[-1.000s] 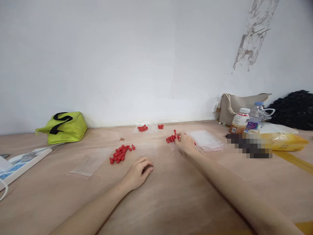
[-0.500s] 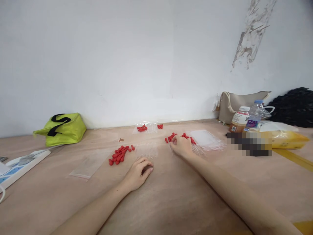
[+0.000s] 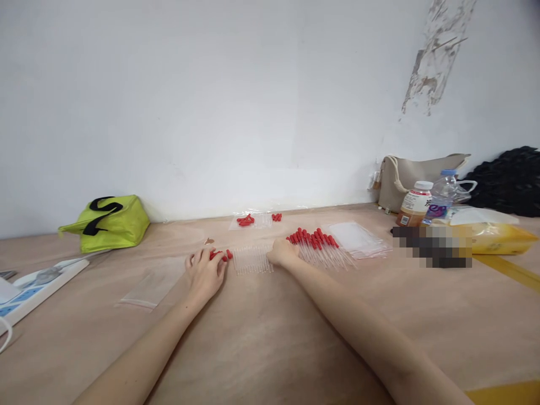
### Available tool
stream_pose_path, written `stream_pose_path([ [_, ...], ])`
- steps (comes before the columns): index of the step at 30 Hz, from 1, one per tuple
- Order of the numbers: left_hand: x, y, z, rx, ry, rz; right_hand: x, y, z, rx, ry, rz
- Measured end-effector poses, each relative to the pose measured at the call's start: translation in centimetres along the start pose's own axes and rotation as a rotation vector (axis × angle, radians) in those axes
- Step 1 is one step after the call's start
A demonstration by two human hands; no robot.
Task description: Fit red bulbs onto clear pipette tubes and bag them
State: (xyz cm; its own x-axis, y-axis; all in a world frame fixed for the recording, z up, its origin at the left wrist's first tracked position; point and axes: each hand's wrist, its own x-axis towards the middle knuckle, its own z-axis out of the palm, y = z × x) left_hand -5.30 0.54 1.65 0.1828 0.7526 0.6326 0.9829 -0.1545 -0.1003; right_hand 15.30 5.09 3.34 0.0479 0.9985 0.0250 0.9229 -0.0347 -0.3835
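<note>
My left hand (image 3: 203, 275) rests over a pile of red rubber bulbs (image 3: 225, 256), its fingers apart and bent down onto them; most of the pile is hidden under it. My right hand (image 3: 284, 253) is closed in a pinch at the right end of a row of clear dropper tubes (image 3: 252, 260). The end tube meets its fingertips. To the right of that hand lie several droppers with red bulbs fitted (image 3: 316, 239), fanned out with their clear tips toward me.
Flat clear bags (image 3: 356, 239) lie at the right, and another clear bag (image 3: 147, 284) lies left. A packet with red bulbs (image 3: 245, 220) is near the wall. Around these are a green bag (image 3: 113, 225), a power strip (image 3: 46, 287), bottles (image 3: 415, 205) and a yellow pack (image 3: 498, 239).
My left hand has moved left and forward from beside the tube row onto the bulb pile. My right hand has left the fitted droppers and moved left to the end of the tube row.
</note>
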Motion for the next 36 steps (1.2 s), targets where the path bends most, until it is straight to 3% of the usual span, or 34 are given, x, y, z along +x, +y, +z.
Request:
stream_pose_path([
  [4,0.3,-0.3,1.2,0.014,-0.034,0.156,-0.3,-0.3,-0.1,-0.051,-0.019,-0.036],
  [8,0.4,-0.1,1.4,-0.08,-0.05,0.208,-1.4,0.6,-0.4,-0.113,-0.01,-0.132],
  [13,0.3,-0.1,1.3,-0.183,-0.033,0.197,-4.6,3.6,-0.6,-0.164,0.064,-0.398],
  [18,0.5,-0.2,1.7,-0.244,-0.035,0.217,-6.4,7.5,0.0,-0.213,0.292,-0.668],
  [23,0.6,-0.1,2.1,-0.223,-0.06,0.226,-6.5,9.7,0.6,-0.048,0.438,-0.704],
  [29,0.6,0.1,1.5,-0.224,-0.029,0.227,-6.8,9.6,0.8,-0.004,0.477,-0.705],
  [32,0.1,1.8,0.1,-0.348,0.037,0.193,-7.2,9.4,0.6,0.002,0.5,-0.696],
  [36,-1.7,5.5,-2.0,-0.589,-0.136,0.319,-7.7,9.2,0.4,0.032,0.473,-0.752],
])
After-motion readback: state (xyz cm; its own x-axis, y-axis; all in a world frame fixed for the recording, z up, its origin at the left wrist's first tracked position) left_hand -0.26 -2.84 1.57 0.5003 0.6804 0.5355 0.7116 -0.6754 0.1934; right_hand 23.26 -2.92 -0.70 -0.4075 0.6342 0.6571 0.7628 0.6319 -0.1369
